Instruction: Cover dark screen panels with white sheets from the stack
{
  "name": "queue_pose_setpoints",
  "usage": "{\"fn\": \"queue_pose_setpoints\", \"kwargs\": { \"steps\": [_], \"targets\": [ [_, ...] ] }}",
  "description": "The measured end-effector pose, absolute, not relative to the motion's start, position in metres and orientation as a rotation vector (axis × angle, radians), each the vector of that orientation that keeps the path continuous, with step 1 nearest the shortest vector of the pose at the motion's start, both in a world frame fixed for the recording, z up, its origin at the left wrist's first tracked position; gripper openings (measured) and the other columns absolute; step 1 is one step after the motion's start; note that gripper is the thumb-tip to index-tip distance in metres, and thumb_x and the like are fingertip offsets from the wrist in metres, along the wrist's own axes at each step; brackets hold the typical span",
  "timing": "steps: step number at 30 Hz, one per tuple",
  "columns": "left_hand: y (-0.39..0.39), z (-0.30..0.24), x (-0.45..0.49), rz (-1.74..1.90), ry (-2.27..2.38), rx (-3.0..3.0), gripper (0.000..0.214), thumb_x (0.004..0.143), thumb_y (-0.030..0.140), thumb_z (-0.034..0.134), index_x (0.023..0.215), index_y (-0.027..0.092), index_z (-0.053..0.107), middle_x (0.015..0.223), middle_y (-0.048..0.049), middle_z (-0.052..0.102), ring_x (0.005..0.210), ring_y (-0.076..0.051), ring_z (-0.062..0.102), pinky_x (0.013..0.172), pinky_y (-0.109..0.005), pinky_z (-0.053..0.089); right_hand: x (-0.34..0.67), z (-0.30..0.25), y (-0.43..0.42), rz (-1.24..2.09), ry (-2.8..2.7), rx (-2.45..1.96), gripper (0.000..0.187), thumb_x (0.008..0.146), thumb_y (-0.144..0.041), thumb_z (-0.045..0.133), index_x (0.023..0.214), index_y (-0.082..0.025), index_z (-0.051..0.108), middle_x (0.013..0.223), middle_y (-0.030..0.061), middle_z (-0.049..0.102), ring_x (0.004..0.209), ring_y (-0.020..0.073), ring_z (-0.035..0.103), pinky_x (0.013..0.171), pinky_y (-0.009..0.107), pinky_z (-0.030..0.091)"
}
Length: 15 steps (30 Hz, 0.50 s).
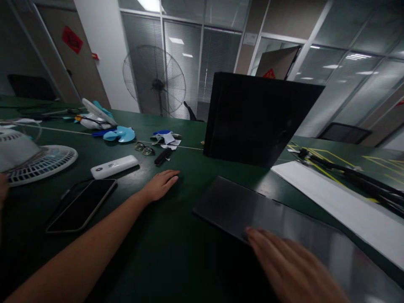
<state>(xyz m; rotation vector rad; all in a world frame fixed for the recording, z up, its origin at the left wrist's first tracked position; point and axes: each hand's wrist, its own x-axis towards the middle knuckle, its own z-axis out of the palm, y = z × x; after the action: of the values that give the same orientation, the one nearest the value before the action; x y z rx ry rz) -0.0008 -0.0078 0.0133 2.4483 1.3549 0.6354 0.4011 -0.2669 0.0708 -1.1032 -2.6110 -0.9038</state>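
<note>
My left hand (162, 185) lies on the green table (179, 235), fingers stretched out and nothing in them. A wide, flat, dark grey panel (240, 206), which looks like a closed laptop, rests in front of me to the right. Over its near edge is my right hand (290, 265), fingers extended and flat, the fingertips at the panel's surface. Whether the thumb is under the edge is hidden. Left of my left arm are a phone (82, 206) lying face up and a white oblong device (114, 166).
A large black box-like object (259, 122) stands beyond the panel. A long white board (341, 206) lies at right. Glasses (144, 148), light-blue fan blades (120, 134) and a white fan grille (47, 162) lie at left. Part of a person's hand (3, 189) shows at the left edge.
</note>
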Motion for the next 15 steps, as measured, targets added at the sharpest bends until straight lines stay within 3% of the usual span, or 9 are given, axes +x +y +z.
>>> {"fn": "queue_pose_setpoints", "kwargs": {
  "steps": [4, 8, 12, 15],
  "targets": [
    [-0.008, 0.011, -0.002, 0.633, 1.326, 2.454, 0.072, 0.105, 0.066, 0.03, 0.156, 0.019, 0.051, 0.162, -0.0117, 0.047, 0.148, -0.03, 0.047, 0.125, -0.046, 0.035, 0.342, 0.038, -0.254, -0.581, -2.73, -0.961, 0.038, 0.106, -0.037, 0.047, 0.132, -0.021, 0.069, 0.141, 0.0055, 0.065, 0.119, 0.0248, 0.066, 0.083, 0.034, 0.06],
    [-0.01, 0.011, -0.004, 0.447, 1.334, 2.547, 0.074, 0.095, 0.073, 0.054, 0.156, 0.032, 0.05, 0.173, -0.0075, 0.024, 0.153, -0.038, 0.036, 0.125, -0.056, 0.03, 0.356, 0.054, -0.182, -0.085, -2.764, -1.261, 0.042, 0.107, -0.046, 0.046, 0.135, -0.024, 0.069, 0.138, 0.007, 0.066, 0.12, 0.0229, 0.067, 0.099, 0.038, 0.057],
    [-0.008, 0.013, -0.005, 0.377, 1.35, 2.57, 0.063, 0.098, 0.066, 0.054, 0.152, 0.033, 0.056, 0.172, -0.0064, 0.027, 0.153, -0.037, 0.038, 0.125, -0.056, 0.03, 0.464, 0.065, -0.095, -0.26, -2.259, -1.845, 0.051, 0.106, -0.044, 0.037, 0.137, -0.016, 0.067, 0.138, 0.0168, 0.064, 0.121, 0.0313, 0.064, 0.107, 0.052, 0.051],
    [-0.004, 0.013, -0.004, 0.344, 1.395, 2.561, 0.063, 0.099, 0.064, 0.053, 0.152, 0.03, 0.056, 0.171, -0.009, 0.03, 0.153, -0.037, 0.038, 0.125, -0.056, 0.03, 0.572, 0.044, -0.065, -0.493, -1.864, -2.139, 0.061, 0.101, -0.049, 0.04, 0.142, -0.009, 0.06, 0.15, 0.027, 0.049, 0.143, 0.0413, 0.044, 0.115, 0.06, 0.038]
  ]
}}
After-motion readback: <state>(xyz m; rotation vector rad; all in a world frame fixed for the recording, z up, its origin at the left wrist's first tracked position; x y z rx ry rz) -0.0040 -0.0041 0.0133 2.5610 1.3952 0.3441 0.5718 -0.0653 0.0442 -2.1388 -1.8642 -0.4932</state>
